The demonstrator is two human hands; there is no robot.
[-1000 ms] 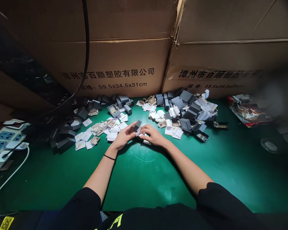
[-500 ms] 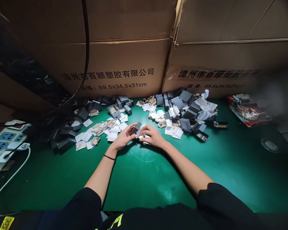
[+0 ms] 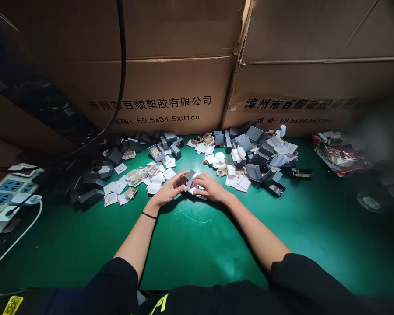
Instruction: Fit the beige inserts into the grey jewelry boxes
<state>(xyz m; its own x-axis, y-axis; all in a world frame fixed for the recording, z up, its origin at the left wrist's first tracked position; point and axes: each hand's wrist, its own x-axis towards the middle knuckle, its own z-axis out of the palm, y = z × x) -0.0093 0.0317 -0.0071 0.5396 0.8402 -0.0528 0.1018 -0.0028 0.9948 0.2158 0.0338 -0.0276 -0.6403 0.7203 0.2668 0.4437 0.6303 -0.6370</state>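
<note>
Left hand pinches a small dark-grey cardboard box just above the green bench; right hand closes on white paper cards beside it; loose fingertips might drop either into the scattered grey-and-white pile.

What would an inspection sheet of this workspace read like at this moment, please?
Surface: green mat, dimly lit.
Job's things: small grey box, raised off the mat; white cards beneath it.
Clutter: left heap and right heap of grey boxes and white cards; red packet far right.
Hands: left hand holds the small grey box; right hand meets it, grip unclear.
Cables: black cable hangs over the cardboard cartons; white cable runs from the power strip.
Surroundings: cardboard cartons behind the mat.
</note>
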